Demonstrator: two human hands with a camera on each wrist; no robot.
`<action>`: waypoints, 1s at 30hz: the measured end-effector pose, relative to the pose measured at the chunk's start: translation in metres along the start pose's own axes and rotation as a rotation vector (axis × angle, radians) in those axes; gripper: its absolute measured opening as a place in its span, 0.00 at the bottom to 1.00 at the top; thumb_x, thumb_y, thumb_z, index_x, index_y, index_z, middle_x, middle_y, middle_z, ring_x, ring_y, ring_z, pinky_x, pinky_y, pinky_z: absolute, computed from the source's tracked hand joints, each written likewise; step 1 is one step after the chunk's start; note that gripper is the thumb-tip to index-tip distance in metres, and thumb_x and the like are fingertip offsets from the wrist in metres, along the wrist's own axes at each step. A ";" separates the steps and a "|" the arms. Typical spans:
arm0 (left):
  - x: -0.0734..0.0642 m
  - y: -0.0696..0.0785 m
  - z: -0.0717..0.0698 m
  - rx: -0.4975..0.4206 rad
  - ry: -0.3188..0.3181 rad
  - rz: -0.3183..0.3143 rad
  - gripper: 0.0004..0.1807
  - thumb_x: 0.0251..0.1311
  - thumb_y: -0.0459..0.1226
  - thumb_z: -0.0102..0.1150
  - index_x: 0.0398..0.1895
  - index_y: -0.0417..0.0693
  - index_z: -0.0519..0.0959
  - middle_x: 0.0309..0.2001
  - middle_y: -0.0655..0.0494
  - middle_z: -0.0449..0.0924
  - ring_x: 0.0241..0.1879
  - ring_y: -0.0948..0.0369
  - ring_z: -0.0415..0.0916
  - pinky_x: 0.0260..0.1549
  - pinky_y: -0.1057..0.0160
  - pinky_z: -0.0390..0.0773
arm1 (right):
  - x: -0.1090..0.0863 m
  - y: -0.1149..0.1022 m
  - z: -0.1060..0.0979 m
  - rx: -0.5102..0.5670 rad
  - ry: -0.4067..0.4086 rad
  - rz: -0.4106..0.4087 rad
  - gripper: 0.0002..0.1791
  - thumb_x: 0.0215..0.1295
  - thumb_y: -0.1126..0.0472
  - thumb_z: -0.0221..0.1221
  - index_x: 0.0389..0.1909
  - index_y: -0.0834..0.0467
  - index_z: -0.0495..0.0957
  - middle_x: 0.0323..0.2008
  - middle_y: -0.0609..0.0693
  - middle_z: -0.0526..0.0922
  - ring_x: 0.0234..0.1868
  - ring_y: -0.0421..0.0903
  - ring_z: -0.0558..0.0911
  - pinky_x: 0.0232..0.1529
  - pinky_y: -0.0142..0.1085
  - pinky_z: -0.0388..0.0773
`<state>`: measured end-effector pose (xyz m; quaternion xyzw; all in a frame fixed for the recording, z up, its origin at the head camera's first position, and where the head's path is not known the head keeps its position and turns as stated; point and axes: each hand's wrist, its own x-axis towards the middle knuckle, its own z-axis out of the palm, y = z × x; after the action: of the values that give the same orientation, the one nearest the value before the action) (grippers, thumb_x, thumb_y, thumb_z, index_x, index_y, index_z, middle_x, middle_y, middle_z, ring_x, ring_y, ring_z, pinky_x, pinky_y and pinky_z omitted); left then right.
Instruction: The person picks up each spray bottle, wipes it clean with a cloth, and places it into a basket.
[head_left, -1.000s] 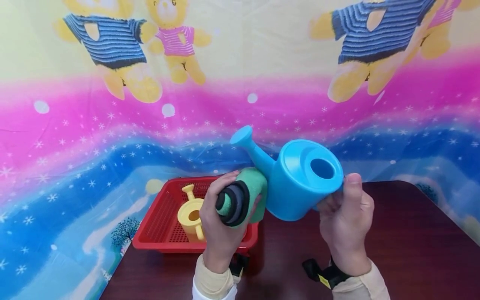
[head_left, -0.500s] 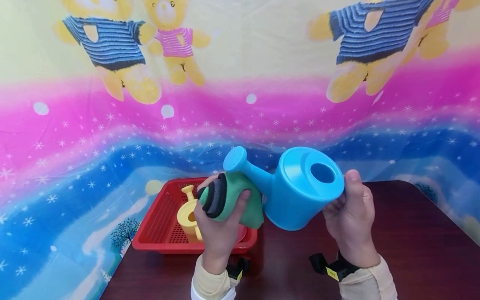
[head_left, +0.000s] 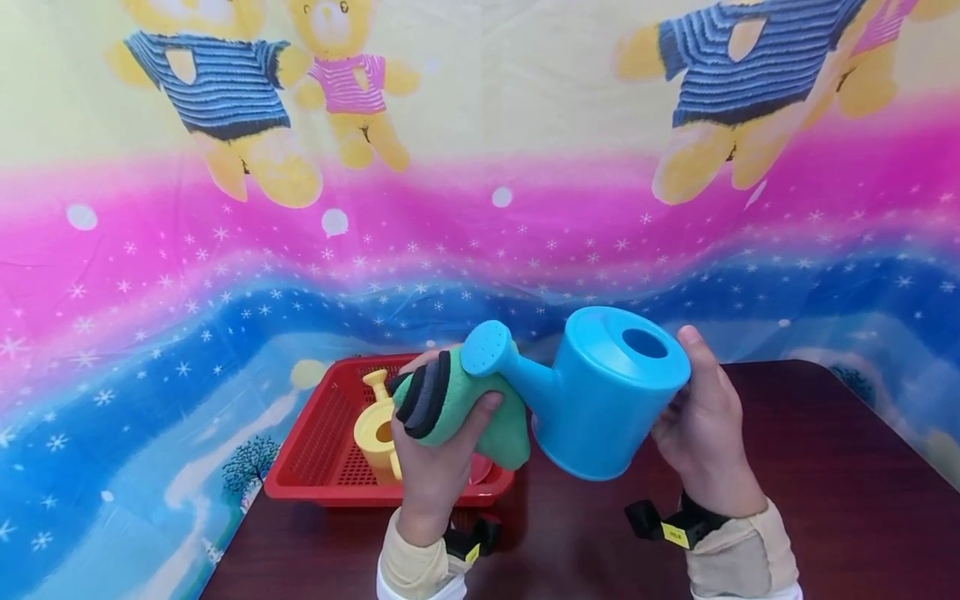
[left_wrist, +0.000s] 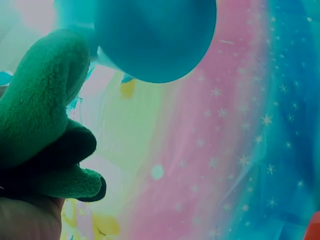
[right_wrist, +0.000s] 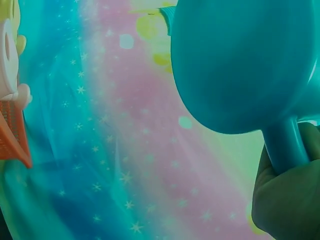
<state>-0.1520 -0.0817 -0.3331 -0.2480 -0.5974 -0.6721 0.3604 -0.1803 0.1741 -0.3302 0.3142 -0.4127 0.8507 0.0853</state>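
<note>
A blue toy watering can (head_left: pixel 600 408) is held up above the table, its sprinkler head toward the left. My right hand (head_left: pixel 708 433) grips its handle (right_wrist: pixel 285 145), as the right wrist view shows. In my left hand (head_left: pixel 437 483) is a folded green cloth (head_left: pixel 498 425) with black and grey layers at its end, the thumb lying across it. The sprinkler head (head_left: pixel 486 348) overlaps the cloth in the head view. From the left wrist, the fuzzy cloth (left_wrist: pixel 45 95) stands close beside the can's round base (left_wrist: pixel 160 45).
Behind my left hand, a red plastic basket (head_left: pixel 300 467) stands on the dark wooden table (head_left: pixel 585 550). It holds a yellow watering can (head_left: pixel 371 433) and something pinkish-red (head_left: pixel 480 468), mostly hidden. A printed bear curtain (head_left: pixel 480 208) hangs behind the table.
The watering can has lowered and tilted, bringing its sprinkler head down in front of the cloth. My left hand has turned, moving the cloth from beside the can's body to under the spout.
</note>
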 end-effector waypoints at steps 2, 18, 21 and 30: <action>0.000 0.000 -0.001 -0.010 -0.011 0.005 0.36 0.62 0.51 0.74 0.63 0.35 0.73 0.56 0.67 0.84 0.57 0.62 0.83 0.54 0.64 0.86 | 0.000 0.000 -0.001 -0.028 0.026 0.019 0.29 0.88 0.53 0.35 0.22 0.47 0.70 0.17 0.48 0.52 0.17 0.46 0.52 0.23 0.42 0.42; 0.003 0.000 -0.006 -0.022 0.024 0.097 0.25 0.64 0.51 0.72 0.61 0.53 0.81 0.53 0.66 0.88 0.54 0.63 0.86 0.53 0.64 0.85 | 0.000 -0.003 -0.007 -0.113 0.035 0.088 0.30 0.88 0.53 0.34 0.24 0.42 0.76 0.17 0.37 0.71 0.24 0.34 0.77 0.32 0.31 0.71; 0.005 0.001 -0.005 -0.076 0.044 0.144 0.23 0.66 0.48 0.72 0.59 0.50 0.82 0.51 0.63 0.89 0.52 0.62 0.88 0.53 0.62 0.87 | -0.001 -0.004 -0.011 -0.106 0.007 0.069 0.30 0.88 0.55 0.33 0.25 0.43 0.77 0.18 0.40 0.68 0.24 0.34 0.78 0.33 0.33 0.70; 0.006 -0.001 -0.006 -0.025 0.036 0.193 0.30 0.64 0.49 0.72 0.63 0.42 0.77 0.57 0.64 0.86 0.58 0.61 0.85 0.59 0.62 0.85 | -0.003 -0.010 -0.022 -0.287 0.155 0.038 0.33 0.88 0.55 0.38 0.17 0.44 0.76 0.14 0.43 0.63 0.19 0.36 0.73 0.28 0.32 0.67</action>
<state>-0.1560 -0.0886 -0.3297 -0.2971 -0.5556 -0.6460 0.4310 -0.1842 0.1976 -0.3364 0.2244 -0.5281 0.8062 0.1445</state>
